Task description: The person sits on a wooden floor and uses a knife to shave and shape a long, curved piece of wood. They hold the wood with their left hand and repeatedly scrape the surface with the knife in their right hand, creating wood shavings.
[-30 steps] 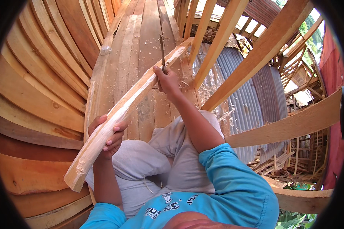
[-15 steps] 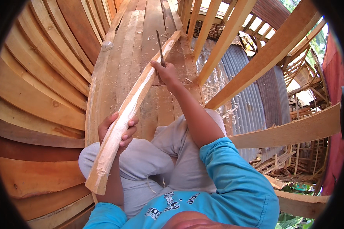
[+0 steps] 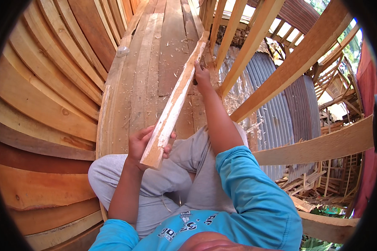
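A long pale wooden stick (image 3: 178,94), whitish along its face, slants from above my lap away toward the railing. My left hand (image 3: 139,144) grips it close to its near end, thumb on one side and fingertips showing round the other. My right hand (image 3: 202,77) is closed against the stick's right side, nearer the far end. A small dark part of a knife (image 3: 195,82) shows below my right fingers. The knife's blade is hidden, so I cannot tell whether it touches the wood.
I sit cross-legged on a plank floor (image 3: 132,100) scattered with shavings. Curved boards (image 3: 46,113) wall the left side. Slanting wooden rails (image 3: 276,79) stand on the right, with corrugated metal sheets (image 3: 276,100) beyond. A small clear object (image 3: 122,51) lies at the floor's left edge.
The stick has swung to the right and slid away from me, its near end now by my left hand. My right hand has turned, and the knife blade that stood up in view is now hidden.
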Demonstrator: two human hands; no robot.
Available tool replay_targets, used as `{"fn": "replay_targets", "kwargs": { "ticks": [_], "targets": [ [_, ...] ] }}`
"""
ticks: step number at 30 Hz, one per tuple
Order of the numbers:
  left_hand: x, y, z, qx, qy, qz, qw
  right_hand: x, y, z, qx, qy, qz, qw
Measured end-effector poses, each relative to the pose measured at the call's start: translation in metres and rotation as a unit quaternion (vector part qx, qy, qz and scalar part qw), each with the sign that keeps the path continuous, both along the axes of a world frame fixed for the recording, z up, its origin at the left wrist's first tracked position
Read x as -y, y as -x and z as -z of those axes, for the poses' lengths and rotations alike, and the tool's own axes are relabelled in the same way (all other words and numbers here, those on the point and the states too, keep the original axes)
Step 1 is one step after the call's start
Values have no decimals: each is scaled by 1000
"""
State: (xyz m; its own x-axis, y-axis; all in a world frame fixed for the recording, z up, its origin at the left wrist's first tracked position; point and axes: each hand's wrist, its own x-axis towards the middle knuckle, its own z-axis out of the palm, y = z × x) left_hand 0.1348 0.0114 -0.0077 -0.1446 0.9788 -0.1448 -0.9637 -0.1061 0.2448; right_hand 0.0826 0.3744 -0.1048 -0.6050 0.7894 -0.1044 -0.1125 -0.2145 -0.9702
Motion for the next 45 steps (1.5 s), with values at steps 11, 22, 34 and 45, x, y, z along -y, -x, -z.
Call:
{"fn": "replay_targets", "kwargs": {
  "ticks": [11, 22, 34, 45],
  "targets": [
    [5, 50, 9, 79, -86, -58, 991, 24, -36, -67, 126, -228, -157, 953],
    [6, 66, -6, 65, -68, -52, 994, 92, -45, -52, 371, -409, -110, 827],
    [8, 50, 6, -60, 102, 18, 993, 64, -49, -74, 402, -420, -101, 807],
    [7, 65, 1, 172, -89, -13, 981, 88, -26, -54, 334, -344, -184, 858]
  ]
}}
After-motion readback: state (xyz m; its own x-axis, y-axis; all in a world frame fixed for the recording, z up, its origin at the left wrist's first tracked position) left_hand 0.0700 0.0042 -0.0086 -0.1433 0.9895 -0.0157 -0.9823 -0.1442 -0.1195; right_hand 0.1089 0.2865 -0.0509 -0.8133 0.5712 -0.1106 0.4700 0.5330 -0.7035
